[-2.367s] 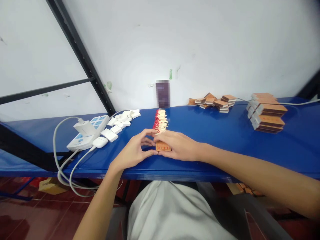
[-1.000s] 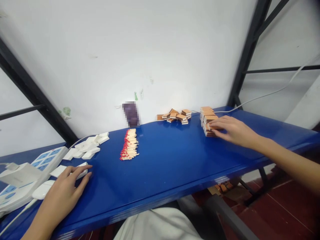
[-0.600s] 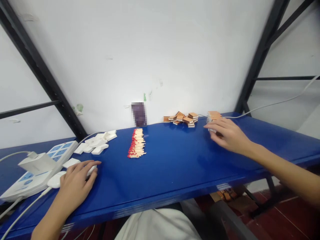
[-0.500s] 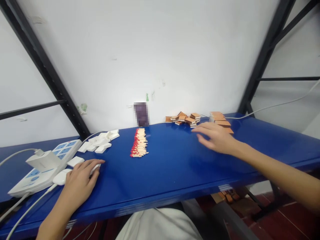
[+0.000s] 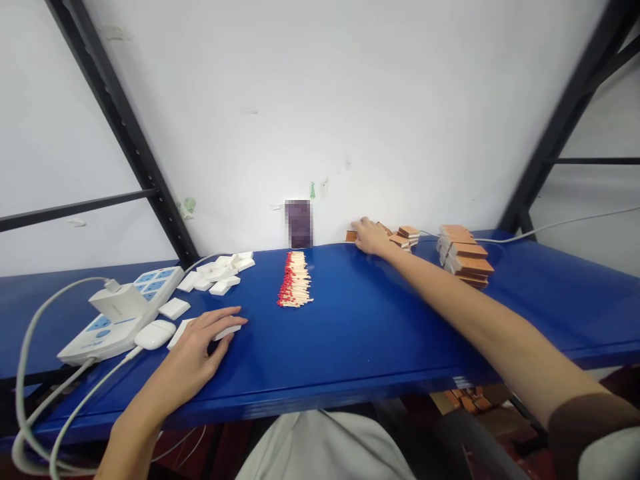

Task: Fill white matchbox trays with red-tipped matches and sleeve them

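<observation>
My left hand point(image 5: 200, 348) lies flat on the blue table point(image 5: 360, 333), its fingers over a white inner tray point(image 5: 226, 331). My right hand point(image 5: 369, 236) reaches to the far edge by the wall and rests on a loose pile of brown matchbox sleeves point(image 5: 403, 237); whether its fingers hold one is hidden. A row of red-tipped matches point(image 5: 295, 288) lies in the middle of the table between my hands. A neat stack of closed brown matchboxes point(image 5: 464, 255) stands right of my right hand.
More white trays point(image 5: 220, 273) lie at the back left. A white power strip point(image 5: 125, 308) with a plugged adapter, cables and a white earbud case point(image 5: 155, 334) sit at the left. Black shelf struts rise on both sides. A dark card point(image 5: 298, 223) leans on the wall.
My hands left the matchbox in front of me. The right hand put it on the stack at the right, then moved left to the loose pile. The left hand went to a white tray.
</observation>
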`<state>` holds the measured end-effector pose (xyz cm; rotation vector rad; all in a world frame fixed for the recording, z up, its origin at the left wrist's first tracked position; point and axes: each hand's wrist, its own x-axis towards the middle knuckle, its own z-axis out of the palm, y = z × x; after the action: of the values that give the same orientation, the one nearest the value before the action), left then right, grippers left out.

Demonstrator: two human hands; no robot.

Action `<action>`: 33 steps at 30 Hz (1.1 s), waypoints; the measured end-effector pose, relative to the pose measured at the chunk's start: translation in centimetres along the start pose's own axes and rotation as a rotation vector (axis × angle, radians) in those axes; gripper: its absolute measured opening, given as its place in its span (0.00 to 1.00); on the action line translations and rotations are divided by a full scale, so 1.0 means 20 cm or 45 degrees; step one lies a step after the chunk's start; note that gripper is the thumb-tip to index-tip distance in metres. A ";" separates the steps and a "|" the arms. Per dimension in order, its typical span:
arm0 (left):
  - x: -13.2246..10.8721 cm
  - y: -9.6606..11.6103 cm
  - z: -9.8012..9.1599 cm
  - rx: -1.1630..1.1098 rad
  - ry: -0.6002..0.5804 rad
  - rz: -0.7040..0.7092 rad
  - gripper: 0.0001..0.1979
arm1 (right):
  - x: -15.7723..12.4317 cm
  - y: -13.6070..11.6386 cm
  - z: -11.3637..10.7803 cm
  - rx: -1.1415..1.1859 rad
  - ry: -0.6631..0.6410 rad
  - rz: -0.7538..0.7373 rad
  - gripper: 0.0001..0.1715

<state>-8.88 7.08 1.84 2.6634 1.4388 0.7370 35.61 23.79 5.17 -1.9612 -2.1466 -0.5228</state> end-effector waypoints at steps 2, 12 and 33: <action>-0.01 0.02 -0.01 -0.086 0.074 0.011 0.17 | 0.04 -0.01 0.02 -0.008 -0.003 0.041 0.26; 0.00 0.23 0.04 -0.309 0.035 0.034 0.15 | 0.08 -0.02 0.09 -0.079 -0.050 0.105 0.22; 0.01 0.19 0.06 -0.206 -0.063 0.000 0.15 | -0.04 -0.01 0.06 -0.200 -0.062 -0.165 0.20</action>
<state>-5.31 5.32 1.78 2.5416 1.3079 0.7477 35.62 23.54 3.66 -1.9394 -2.3398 -0.6916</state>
